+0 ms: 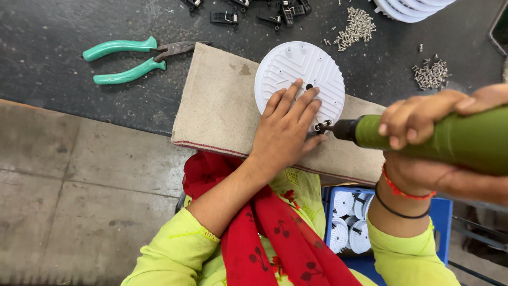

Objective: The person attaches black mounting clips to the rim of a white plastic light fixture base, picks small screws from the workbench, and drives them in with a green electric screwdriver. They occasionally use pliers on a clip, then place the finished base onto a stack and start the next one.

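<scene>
Pliers and screw heaps flank the white disc; bench between lies open.

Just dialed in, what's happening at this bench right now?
A person presses the left hand flat on a white round ribbed disc lying on a beige cloth pad. The right hand holds a green power screwdriver, its tip at the disc's edge. Green-handled pliers and screw piles lie on the dark bench; more discs sit in a blue crate.

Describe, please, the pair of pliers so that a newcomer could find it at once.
Start from the beige mat on the dark workbench. Just beyond its far left corner lie the pliers, metal jaws touching that corner. Their green handles, spread apart, set them apart from the black clips and screws.
</scene>
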